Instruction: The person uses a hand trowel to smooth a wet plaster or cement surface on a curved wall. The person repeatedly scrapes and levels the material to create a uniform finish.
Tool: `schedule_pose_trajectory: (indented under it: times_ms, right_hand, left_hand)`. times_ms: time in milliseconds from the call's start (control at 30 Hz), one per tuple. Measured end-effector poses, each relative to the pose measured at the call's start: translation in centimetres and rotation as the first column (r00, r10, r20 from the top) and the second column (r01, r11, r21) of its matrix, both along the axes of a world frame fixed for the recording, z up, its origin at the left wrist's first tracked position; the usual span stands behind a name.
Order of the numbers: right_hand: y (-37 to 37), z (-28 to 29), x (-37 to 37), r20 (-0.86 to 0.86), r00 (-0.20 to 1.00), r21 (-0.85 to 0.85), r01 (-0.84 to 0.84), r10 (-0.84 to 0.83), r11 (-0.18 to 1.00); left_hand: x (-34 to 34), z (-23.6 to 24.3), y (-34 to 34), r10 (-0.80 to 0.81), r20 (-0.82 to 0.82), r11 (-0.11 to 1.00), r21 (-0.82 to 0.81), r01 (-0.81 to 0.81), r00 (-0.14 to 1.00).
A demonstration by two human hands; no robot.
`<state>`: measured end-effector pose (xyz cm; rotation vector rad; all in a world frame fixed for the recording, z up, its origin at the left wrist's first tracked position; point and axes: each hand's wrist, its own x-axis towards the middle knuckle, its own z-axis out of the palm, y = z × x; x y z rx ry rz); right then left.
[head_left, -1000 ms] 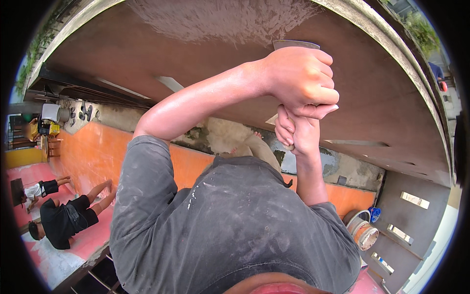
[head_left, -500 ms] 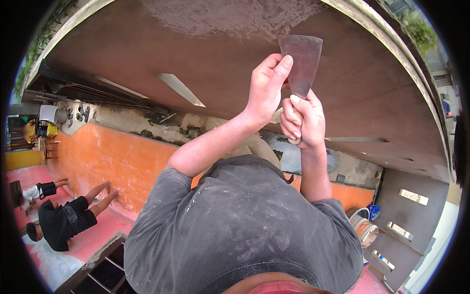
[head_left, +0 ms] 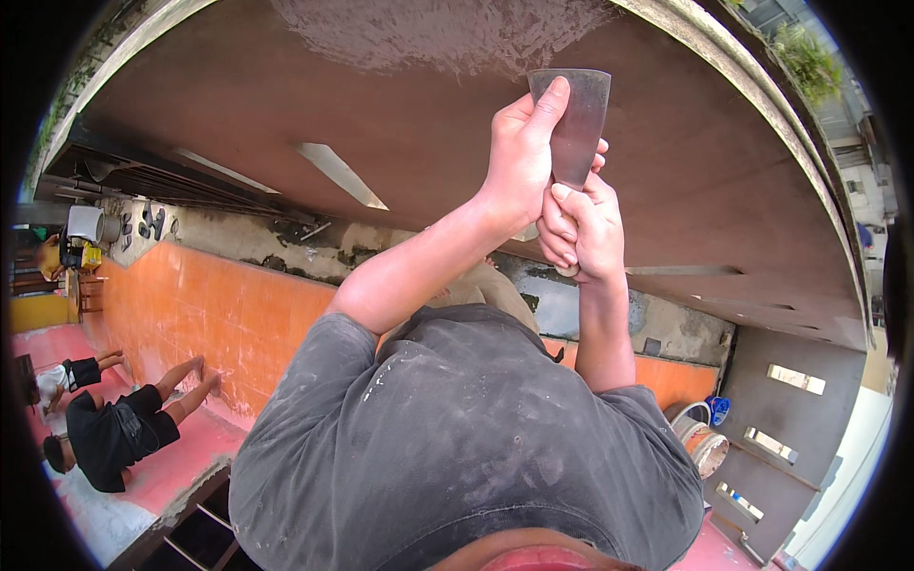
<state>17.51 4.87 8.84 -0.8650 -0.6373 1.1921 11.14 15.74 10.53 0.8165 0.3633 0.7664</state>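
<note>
A putty knife with a wide dark metal blade (head_left: 585, 119) is held up in front of the brown wall. My left hand (head_left: 522, 157) is closed on the blade, its thumb flat on the near face and fingertips showing past the right edge. Just below, my right hand (head_left: 588, 233) wraps round the handle, with the thumb near the base of the blade. Most of the handle is hidden by these fingers. Beyond the blade's top edge, the brown wall (head_left: 400, 124) bears a rough, paler streaked patch (head_left: 428, 33).
Slots open through the wall, one (head_left: 343, 176) left of my arms. An orange wall (head_left: 209, 295) runs behind a wet concrete strip. Two people, one in black (head_left: 119, 433), are at the lower left. A bucket (head_left: 703, 445) and a blue object (head_left: 719, 409) stand at right.
The putty knife and both hands have shifted slightly left in view. My left fingers now reach round behind the blade and show at its right edge.
</note>
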Motion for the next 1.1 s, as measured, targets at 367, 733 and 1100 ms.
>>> schedule_pose_trajectory:
  times_ms: [367,733,1100]
  right_hand:
    - [-0.3,-0.6,0.3,0.046,0.998,-0.045,0.045,-0.043,0.998]
    - [-0.3,-1.0,0.2,0.064,0.996,-0.058,0.059,-0.055,0.997]
    - [0.5,-0.7,0.1,0.101,0.993,-0.034,0.061,-0.057,0.998]
  left_hand:
    - [0.3,-0.3,-0.2,0.025,-0.009,0.998,0.05,-0.025,1.0]
    - [0.6,-0.8,-0.2,0.027,0.007,0.999,0.032,-0.027,1.0]
    - [0.6,-0.4,0.4,0.077,0.034,0.995,0.064,-0.079,0.996]
